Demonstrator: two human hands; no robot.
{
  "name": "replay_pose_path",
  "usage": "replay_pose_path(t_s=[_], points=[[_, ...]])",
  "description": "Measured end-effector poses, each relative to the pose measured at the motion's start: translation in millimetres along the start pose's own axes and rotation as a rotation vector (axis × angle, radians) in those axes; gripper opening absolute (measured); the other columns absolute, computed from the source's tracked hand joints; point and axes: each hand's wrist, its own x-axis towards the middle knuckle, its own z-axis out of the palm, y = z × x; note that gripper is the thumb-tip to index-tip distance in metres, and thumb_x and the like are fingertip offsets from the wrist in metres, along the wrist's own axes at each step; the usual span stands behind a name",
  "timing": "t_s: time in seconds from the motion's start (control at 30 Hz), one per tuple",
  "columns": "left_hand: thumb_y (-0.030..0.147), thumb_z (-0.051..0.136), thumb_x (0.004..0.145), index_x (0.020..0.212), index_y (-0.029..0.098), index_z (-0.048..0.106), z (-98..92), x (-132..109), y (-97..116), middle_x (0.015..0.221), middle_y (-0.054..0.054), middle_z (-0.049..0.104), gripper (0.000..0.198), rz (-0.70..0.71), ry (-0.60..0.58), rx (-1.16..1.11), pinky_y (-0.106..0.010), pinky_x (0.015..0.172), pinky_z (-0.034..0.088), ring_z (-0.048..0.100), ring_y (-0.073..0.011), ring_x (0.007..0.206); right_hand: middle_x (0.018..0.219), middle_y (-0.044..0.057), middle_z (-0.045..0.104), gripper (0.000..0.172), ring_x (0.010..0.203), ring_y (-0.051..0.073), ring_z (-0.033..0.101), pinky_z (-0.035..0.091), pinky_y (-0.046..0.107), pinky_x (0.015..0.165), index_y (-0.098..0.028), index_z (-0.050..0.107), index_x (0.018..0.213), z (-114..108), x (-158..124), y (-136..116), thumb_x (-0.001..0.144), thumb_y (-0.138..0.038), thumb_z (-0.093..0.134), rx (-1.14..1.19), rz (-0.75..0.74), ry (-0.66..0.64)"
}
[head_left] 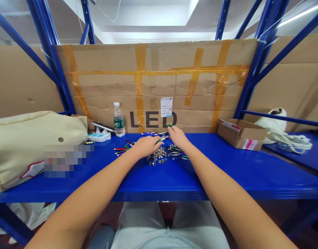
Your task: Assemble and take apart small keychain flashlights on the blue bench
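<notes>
My left hand (pixel 145 146) is closed in a pinch on a slim green-and-silver pen-like piece (pixel 163 138), above a heap of small metal parts (pixel 159 157). Just to its right, my right hand (pixel 177 136) pinches a thin green loop (pixel 170 125), its exact kind too small to tell. Several red, green and dark pen-like sticks (pixel 120 150) lie beside my left hand. Several coloured clips that look like carabiners (pixel 176 152) rest by my right wrist. Behind both hands is a row of blue and silver pieces (pixel 150 134), partly hidden.
A water bottle (pixel 119 121) and a white power strip (pixel 99 136) stand at the back left of the blue table (pixel 226 166). A cream bag (pixel 39 138) fills the left side. An open cardboard box (pixel 240 135) sits right; taped cardboard (pixel 107 93) walls the back.
</notes>
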Motion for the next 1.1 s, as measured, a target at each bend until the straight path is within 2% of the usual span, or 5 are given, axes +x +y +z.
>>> replay_pose_path(t_s=[0.2,0.37,0.57,0.9,1.1], points=[[0.046,0.029,0.094,0.112,0.021,0.058,2.6,2,-16,0.107,-0.008,0.067,0.042,-0.039,0.008,-0.037,-0.033,0.077,0.047,0.063,-0.0254,0.096,0.070,0.013,0.066,0.038,0.065,0.025,0.063,0.048,0.036,0.063,-0.015,0.064,0.070,-31,-2,12,0.087,-0.042,0.043,-0.614,0.300,-0.577],[0.044,0.029,0.094,0.114,0.021,0.057,4.7,3,-18,0.112,-0.008,0.066,0.041,-0.026,0.023,-0.041,-0.032,0.078,0.047,0.062,-0.0252,0.099,0.074,0.014,0.065,0.054,0.068,0.022,0.062,0.047,0.034,0.068,-0.014,0.063,0.070,-30,-2,9,0.092,-0.050,0.028,-0.518,0.229,-0.328],[0.041,0.036,0.094,0.104,0.021,0.060,9.3,3,-9,0.105,-0.006,0.067,0.033,0.038,0.069,0.038,-0.028,0.077,0.046,0.062,-0.0223,0.095,0.043,-0.002,0.040,0.053,0.036,0.010,0.034,0.032,0.025,0.043,-0.019,0.043,0.056,1,-11,-15,0.095,-0.046,0.021,0.019,0.259,-0.416],[0.041,0.023,0.097,0.077,0.017,0.060,9.6,8,-14,0.072,-0.002,0.064,0.049,-0.004,0.016,-0.399,-0.026,0.071,0.045,0.060,-0.0165,0.071,0.063,0.005,0.058,0.046,0.068,0.016,0.055,0.037,0.025,0.063,-0.018,0.047,0.057,11,-11,-19,0.095,-0.032,0.023,-0.200,-0.092,-0.107],[0.037,0.040,0.094,0.105,0.019,0.058,10.0,8,-14,0.104,-0.008,0.064,0.028,0.045,0.115,0.103,-0.029,0.076,0.045,0.060,-0.0221,0.095,0.043,-0.003,0.034,0.045,0.039,0.011,0.033,0.030,0.024,0.044,-0.021,0.037,0.057,15,-14,-20,0.096,-0.037,0.022,0.167,0.305,-0.343]])
